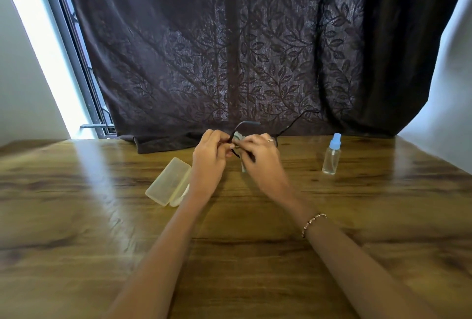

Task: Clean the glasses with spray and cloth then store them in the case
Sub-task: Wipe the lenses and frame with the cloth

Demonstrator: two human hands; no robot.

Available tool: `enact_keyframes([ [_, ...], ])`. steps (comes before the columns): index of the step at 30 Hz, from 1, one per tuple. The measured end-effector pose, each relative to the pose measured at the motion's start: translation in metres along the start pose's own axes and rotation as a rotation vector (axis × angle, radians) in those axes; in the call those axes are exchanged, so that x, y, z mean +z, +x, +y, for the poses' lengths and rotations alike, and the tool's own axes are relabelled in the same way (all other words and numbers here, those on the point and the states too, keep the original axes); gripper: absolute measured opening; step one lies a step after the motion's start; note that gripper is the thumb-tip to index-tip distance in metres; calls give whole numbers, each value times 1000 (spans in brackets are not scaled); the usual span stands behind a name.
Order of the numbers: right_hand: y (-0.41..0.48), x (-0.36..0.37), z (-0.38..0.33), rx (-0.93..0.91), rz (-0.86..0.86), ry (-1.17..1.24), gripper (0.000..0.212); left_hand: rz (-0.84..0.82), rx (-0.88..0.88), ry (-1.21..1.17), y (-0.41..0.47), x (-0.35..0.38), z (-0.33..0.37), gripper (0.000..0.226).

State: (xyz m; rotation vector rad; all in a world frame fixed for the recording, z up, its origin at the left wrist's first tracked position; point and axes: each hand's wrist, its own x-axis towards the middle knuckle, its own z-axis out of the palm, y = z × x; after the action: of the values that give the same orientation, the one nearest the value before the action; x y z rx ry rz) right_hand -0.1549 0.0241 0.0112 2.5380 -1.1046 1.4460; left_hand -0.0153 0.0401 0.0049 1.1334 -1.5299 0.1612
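A person is sitting at a wooden table (242, 254), with both forearms reaching up toward the middle of the frame. The left hand (209, 156) is pinching the dark-framed glasses (247, 122) at one side, fingers curled around the frame. The right hand (260, 156) is gripping a pale cleaning cloth (238, 136) against the glasses, fingers bent over it, and a strip of the cloth is hanging down between the two hands. The glasses are being held just above the table at the centre of the frame, with both temple arms unfolded and pointing up and away toward the curtain; the lenses are hidden behind the fingers and the cloth. A ring (270, 140) is showing on one finger of the right hand and a beaded bracelet (313, 224) is circling the right wrist. The translucent yellowish glasses case (168, 182) is lying on the table left of centre, just beside the left wrist, which is covering its near corner. The clear spray bottle (331, 159) with a blue top is standing upright on the table right of centre, apart from the hands. A dark curtain (229, 50) with a leaf pattern is filling the upper frame, its hem resting on the table's far edge, and a bright strip of window (46, 45) is showing at the upper left.
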Motion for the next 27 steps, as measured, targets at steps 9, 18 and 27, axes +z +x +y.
enact_keyframes([
  [9,-14,3,6,-182,58,-227,31,66,-43,-64,1,-3,2,7],
  [18,-19,3,7,-155,-20,-285,46,139,-84,1,4,-8,1,12],
  [27,-19,8,0,-144,-52,-232,52,147,-74,27,4,-7,6,12],
])
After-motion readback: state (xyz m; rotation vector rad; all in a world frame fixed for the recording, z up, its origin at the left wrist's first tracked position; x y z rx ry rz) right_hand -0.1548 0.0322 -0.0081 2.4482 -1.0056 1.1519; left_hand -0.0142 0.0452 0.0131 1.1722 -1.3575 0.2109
